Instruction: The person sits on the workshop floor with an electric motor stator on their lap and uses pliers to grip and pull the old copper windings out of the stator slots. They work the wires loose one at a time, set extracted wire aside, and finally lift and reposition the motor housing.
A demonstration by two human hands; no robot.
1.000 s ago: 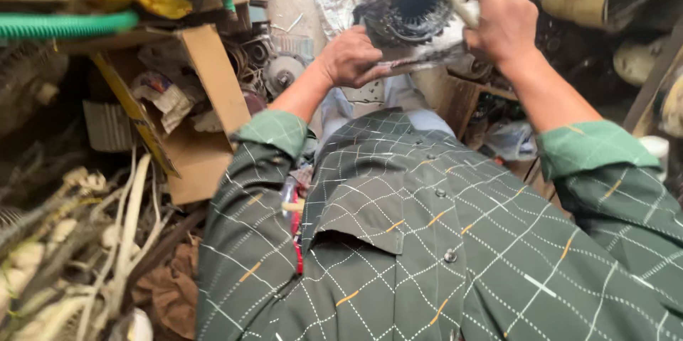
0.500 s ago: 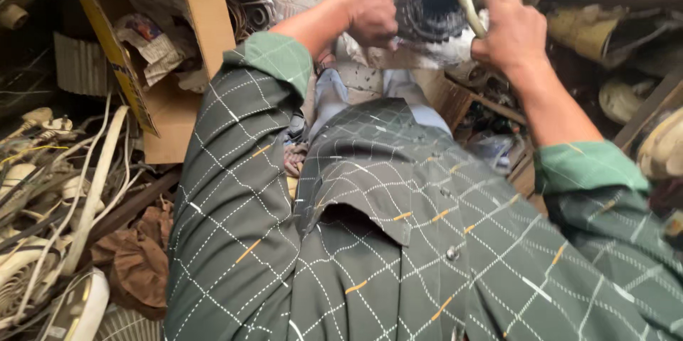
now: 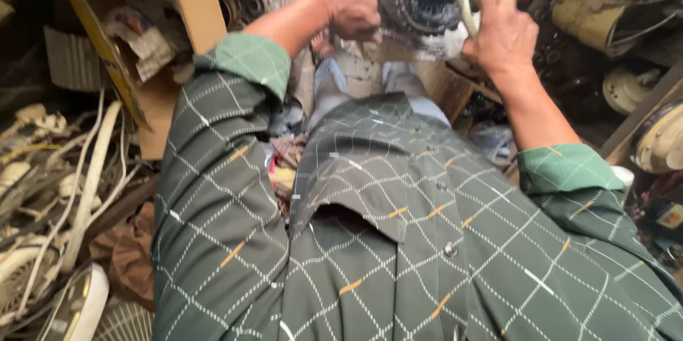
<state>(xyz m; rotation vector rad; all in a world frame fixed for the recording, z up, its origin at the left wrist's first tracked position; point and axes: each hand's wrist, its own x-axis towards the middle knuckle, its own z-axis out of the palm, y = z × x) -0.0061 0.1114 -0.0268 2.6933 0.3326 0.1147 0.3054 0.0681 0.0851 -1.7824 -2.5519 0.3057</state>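
Observation:
My left hand (image 3: 353, 5) grips the left side of a round dark motor part (image 3: 421, 1) with a wound core, held up in front of my chest. My right hand (image 3: 504, 36) is closed around a slim tool with a pale shaft and red tip (image 3: 466, 1), whose end reaches into the part's hollow middle. Both forearms come out of rolled green checked sleeves (image 3: 249, 64). The top of the part is cut off by the frame edge.
A cardboard box (image 3: 181, 21) with crumpled paper stands at the left. White cables and fan parts (image 3: 78, 199) lie piled at the lower left. Shelves with round fan housings (image 3: 626, 85) crowd the right. A wooden crate (image 3: 448, 92) sits below my hands.
The view has swung left and down, so my hands and the motor part now sit higher in the frame. My left hand has shifted up onto the part's side; the tool stays in it.

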